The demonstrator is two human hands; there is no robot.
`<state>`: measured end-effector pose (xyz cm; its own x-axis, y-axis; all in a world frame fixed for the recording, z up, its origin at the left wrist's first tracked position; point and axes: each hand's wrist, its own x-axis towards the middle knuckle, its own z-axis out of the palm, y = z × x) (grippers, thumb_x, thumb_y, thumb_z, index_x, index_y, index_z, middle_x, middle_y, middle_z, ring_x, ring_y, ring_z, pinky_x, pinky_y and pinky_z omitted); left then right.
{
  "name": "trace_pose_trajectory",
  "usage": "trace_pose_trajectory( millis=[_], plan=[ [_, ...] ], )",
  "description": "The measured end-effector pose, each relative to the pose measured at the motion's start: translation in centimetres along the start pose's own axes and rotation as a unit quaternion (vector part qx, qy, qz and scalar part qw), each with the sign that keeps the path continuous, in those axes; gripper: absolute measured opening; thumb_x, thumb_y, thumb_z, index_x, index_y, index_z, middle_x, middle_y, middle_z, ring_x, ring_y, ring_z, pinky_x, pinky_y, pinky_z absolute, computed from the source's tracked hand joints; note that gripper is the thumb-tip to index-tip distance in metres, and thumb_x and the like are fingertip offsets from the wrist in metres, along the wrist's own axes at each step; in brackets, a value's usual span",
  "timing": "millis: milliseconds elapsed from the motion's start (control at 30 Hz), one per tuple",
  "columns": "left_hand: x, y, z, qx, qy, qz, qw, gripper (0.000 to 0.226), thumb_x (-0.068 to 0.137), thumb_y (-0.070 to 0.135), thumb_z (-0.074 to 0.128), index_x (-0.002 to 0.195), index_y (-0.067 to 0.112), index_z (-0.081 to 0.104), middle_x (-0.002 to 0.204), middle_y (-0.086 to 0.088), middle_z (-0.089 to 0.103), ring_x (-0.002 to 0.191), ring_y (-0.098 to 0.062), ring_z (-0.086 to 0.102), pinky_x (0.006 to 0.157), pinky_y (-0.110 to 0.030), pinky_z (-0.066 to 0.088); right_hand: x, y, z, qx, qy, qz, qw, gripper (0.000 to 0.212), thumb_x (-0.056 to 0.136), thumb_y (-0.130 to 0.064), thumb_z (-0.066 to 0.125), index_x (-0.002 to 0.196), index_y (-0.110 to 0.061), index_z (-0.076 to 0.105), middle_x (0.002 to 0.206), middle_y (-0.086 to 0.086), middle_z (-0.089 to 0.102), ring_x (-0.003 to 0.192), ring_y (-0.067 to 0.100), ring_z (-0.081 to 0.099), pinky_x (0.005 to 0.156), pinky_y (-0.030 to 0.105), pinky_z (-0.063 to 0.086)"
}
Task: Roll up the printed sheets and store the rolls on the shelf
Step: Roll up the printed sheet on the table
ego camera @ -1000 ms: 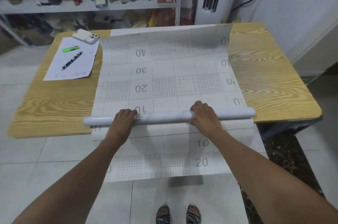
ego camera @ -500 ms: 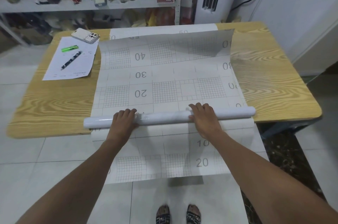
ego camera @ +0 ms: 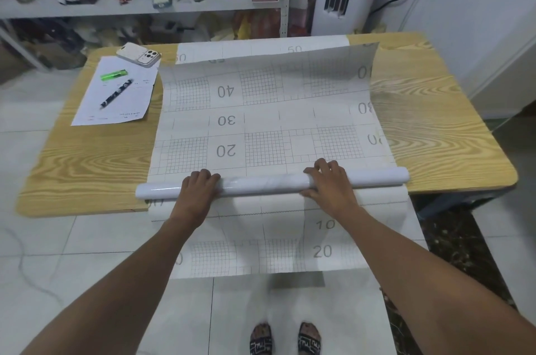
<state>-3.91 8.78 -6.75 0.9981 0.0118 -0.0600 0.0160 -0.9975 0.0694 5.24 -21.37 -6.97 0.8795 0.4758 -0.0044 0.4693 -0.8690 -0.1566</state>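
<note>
In the head view, the printed sheet (ego camera: 261,111) has slid nearer than it was a second ago. Its "10" has gone under the roll (ego camera: 261,184) and the "20" now sits just beyond it. The far edge has drawn back and curls up, baring a second sheet (ego camera: 261,45) marked "50". We judge the winding under way, with most of the length still flat and the shelf (ego camera: 116,5) along the top of the frame not yet reached.

Our left hand (ego camera: 197,192) and right hand (ego camera: 330,183) both curl their fingers over the roll near the tabletop's (ego camera: 87,166) near edge. The roll is a slim, glossy white tube with faint grey marbling. The sheet is matte, grid-printed paper, and the tabletop is wood-grain with rounded corners.
</note>
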Motion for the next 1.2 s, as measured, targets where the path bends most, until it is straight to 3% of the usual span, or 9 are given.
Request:
trace_pose_trajectory(
  millis=[133, 267, 500, 633, 733, 833, 933, 1033, 1200],
  plan=[
    [0.2, -0.2, 0.2, -0.015, 0.008, -0.006, 1.0, 0.066, 0.067, -0.001, 0.076, 0.125, 0.002, 0.044, 0.105, -0.017, 0.055, 0.09, -0.033, 0.051, 0.082, -0.046, 0.045, 0.2, 0.1, -0.2, 0.036, -0.033, -0.003, 0.999, 0.062, 0.08, -0.05, 0.063, 0.13, -0.017, 0.045, 0.118, 0.003, 0.052, 0.104, 0.025, 0.045, 0.09, 0.036, 0.035],
    [0.2, -0.1, 0.3, -0.064, 0.003, -0.01, 0.998, 0.064, 0.068, 0.022, 0.081, 0.119, 0.001, 0.049, 0.109, -0.021, 0.052, 0.091, -0.036, 0.051, 0.084, -0.049, 0.044, 0.2, 0.0, -0.3, 0.072, -0.023, 0.002, 0.997, 0.054, 0.079, -0.046, 0.066, 0.118, -0.011, 0.051, 0.114, 0.004, 0.056, 0.102, 0.025, 0.048, 0.091, 0.036, 0.034],
    [0.8, 0.2, -0.2, -0.073, -0.014, -0.026, 0.997, 0.042, 0.058, 0.006, 0.084, 0.092, -0.002, 0.061, 0.09, -0.024, 0.055, 0.075, -0.039, 0.052, 0.069, -0.048, 0.044, -0.1, 0.1, 0.3, 0.007, 0.014, -0.006, 1.0, 0.036, 0.085, -0.041, 0.061, 0.107, -0.012, 0.061, 0.106, 0.006, 0.058, 0.095, 0.03, 0.052, 0.088, 0.043, 0.038],
    [0.6, 0.0, -0.3, -0.046, 0.02, -0.027, 0.998, 0.037, 0.071, 0.012, 0.076, 0.104, 0.004, 0.061, 0.097, -0.019, 0.056, 0.088, -0.037, 0.048, 0.078, -0.049, 0.04, 0.0, -0.1, 0.3, -0.005, 0.013, 0.009, 1.0, 0.038, 0.09, -0.045, 0.05, 0.108, -0.014, 0.061, 0.108, 0.007, 0.056, 0.094, 0.03, 0.049, 0.086, 0.042, 0.037],
    [0.7, 0.2, -0.6, -0.034, 0.01, -0.018, 0.999, 0.039, 0.078, 0.012, 0.069, 0.114, 0.006, 0.058, 0.104, -0.016, 0.056, 0.095, -0.035, 0.047, 0.083, -0.049, 0.037, -0.1, -0.2, 0.1, 0.002, 0.004, 0.014, 1.0, 0.057, 0.084, -0.06, 0.037, 0.114, -0.017, 0.057, 0.107, 0.005, 0.056, 0.094, 0.027, 0.048, 0.087, 0.04, 0.036],
    [0.6, 0.1, -0.5, -0.004, -0.002, -0.017, 1.0, 0.053, 0.074, 0.006, 0.072, 0.122, 0.008, 0.051, 0.106, -0.014, 0.057, 0.096, -0.035, 0.049, 0.087, -0.05, 0.038, -0.1, -0.3, 0.1, 0.024, 0.012, 0.01, 1.0, 0.064, 0.075, -0.063, 0.053, 0.118, -0.015, 0.052, 0.105, 0.005, 0.055, 0.091, 0.026, 0.049, 0.086, 0.04, 0.036],
    [0.3, -0.1, -0.1, 0.038, -0.01, -0.033, 0.999, 0.069, 0.062, -0.007, 0.075, 0.123, 0.01, 0.047, 0.107, -0.01, 0.058, 0.1, -0.034, 0.051, 0.096, -0.054, 0.035, -0.1, -0.2, 0.1, 0.034, 0.018, 0.005, 0.999, 0.059, 0.071, -0.049, 0.072, 0.114, -0.013, 0.053, 0.106, 0.007, 0.053, 0.091, 0.027, 0.05, 0.087, 0.039, 0.037],
    [-0.1, 0.0, 0.2, 0.047, -0.003, -0.02, 0.999, 0.065, 0.061, -0.011, 0.073, 0.116, 0.011, 0.049, 0.107, -0.009, 0.058, 0.103, -0.034, 0.051, 0.098, -0.058, 0.031, 0.0, 0.0, 0.1, 0.021, 0.027, -0.005, 0.999, 0.047, 0.072, -0.038, 0.074, 0.107, -0.013, 0.056, 0.107, 0.009, 0.052, 0.09, 0.03, 0.05, 0.085, 0.04, 0.038],
    [-0.1, -0.1, 0.4, 0.021, 0.008, -0.027, 0.999, 0.058, 0.067, -0.004, 0.073, 0.118, 0.011, 0.049, 0.119, -0.015, 0.054, 0.104, -0.039, 0.046, 0.092, -0.06, 0.034, 0.0, 0.3, 0.0, 0.016, 0.018, -0.01, 1.0, 0.043, 0.08, -0.043, 0.067, 0.111, -0.015, 0.059, 0.117, 0.01, 0.049, 0.099, 0.03, 0.045, 0.09, 0.041, 0.036]
  ],
)
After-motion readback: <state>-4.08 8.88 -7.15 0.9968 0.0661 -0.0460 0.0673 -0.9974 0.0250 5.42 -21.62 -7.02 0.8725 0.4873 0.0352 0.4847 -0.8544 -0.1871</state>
